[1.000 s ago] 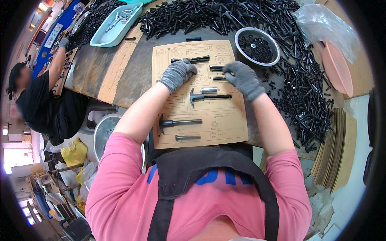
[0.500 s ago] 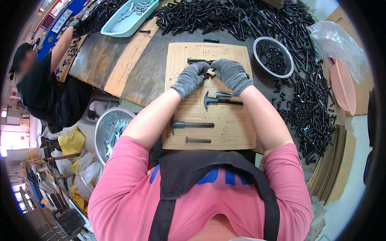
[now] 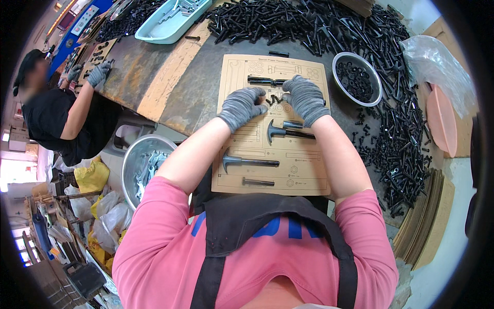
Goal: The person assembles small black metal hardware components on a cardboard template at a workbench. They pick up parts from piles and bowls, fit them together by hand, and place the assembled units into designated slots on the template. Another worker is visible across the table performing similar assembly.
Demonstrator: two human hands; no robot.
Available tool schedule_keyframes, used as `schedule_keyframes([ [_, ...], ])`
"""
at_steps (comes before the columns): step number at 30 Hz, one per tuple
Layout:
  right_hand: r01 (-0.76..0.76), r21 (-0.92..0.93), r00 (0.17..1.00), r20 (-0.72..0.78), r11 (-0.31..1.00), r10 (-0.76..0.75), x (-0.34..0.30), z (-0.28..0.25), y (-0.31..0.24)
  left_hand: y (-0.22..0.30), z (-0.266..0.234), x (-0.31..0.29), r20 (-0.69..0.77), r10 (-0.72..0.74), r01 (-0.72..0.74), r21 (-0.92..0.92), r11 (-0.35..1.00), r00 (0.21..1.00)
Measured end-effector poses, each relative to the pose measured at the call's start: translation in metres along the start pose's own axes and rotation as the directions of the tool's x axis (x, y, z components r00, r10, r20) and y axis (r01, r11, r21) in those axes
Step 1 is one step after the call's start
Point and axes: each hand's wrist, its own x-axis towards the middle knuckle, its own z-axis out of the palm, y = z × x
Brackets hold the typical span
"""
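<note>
Both my hands wear grey gloves over a brown cardboard sheet point(image 3: 242, 177) printed with hardware outlines. My left hand point(image 3: 242, 109) rests on its left part, thumb and fingers apart, holding nothing. Across from it, my right hand point(image 3: 305, 100) is open with bent fingers, close to several small black bolts point(image 3: 272, 100); whether a fingertip touches one I cannot tell. Long black bolts point(image 3: 263, 80) lie above, their right end at my right fingers. Lower on the sheet are two black hammer-shaped hooked pieces point(image 3: 275, 132) point(image 3: 252, 161), a short black cylinder point(image 3: 292, 124) and a black bolt point(image 3: 258, 182).
A metal bowl of black nuts point(image 3: 356, 78) stands right of the sheet. Heaped black bolts point(image 3: 396, 154) cover the table's right and far sides. A light-blue tray point(image 3: 170, 23) and a steel basin of wrenches point(image 3: 135, 154) are left. A co-worker point(image 3: 62, 108) handles parts at far left.
My hands have moved apart from each other, uncovering the small bolts on the sheet. The view has shifted slightly. The co-worker's arm has come down and nearer, and both their hands now show.
</note>
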Motion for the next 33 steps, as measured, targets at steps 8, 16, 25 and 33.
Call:
schedule_keyframes([
  [8, -0.025, -0.129, 0.998, 0.052, 0.991, 0.032, 0.009, 0.014, 0.006, 0.027, 0.019, 0.031, -0.048, 0.058, -0.047, 0.211, 0.976, 0.997],
  [16, 0.002, -0.145, 0.997, -0.072, 0.989, -0.013, 0.009, 0.018, 0.010, 0.027, 0.021, 0.037, -0.052, 0.085, -0.076, 0.152, 0.985, 0.995],
  [25, 0.036, 0.141, 0.954, -0.300, 0.989, 0.009, -0.012, 0.014, 0.024, 0.026, 0.024, 0.035, -0.092, 0.107, -0.090, 0.174, 0.981, 0.990],
  [33, 0.126, 0.256, 0.834, -0.550, 0.959, 0.037, -0.111, 0.017, 0.099, 0.031, 0.022, 0.031, -0.127, 0.099, -0.087, 0.099, 0.991, 0.987],
])
